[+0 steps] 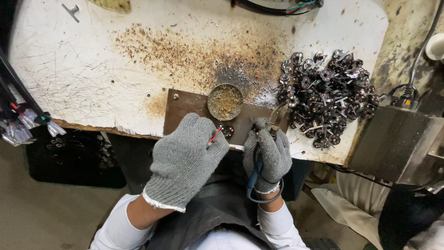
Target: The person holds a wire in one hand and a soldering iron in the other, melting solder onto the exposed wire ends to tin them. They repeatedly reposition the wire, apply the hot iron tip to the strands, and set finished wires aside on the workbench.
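Observation:
Both hands wear grey knit gloves. My left hand (187, 155) pinches a small black part with red and black wires (225, 130) against a dark brown board (185, 107). My right hand (269, 153) grips a soldering iron (276, 118); its bent tip points toward the small part, and its blue cord loops below the wrist. A round tin of brownish flux (225, 102) stands on the board just beyond both hands.
A heap of small black round parts with metal tabs (326, 97) lies to the right on the scratched, stained white bench (83, 69). A grey metal box (397, 141) stands at the right edge. Clear-tipped cable ends (25, 125) hang at the left. Cables run along the far edge.

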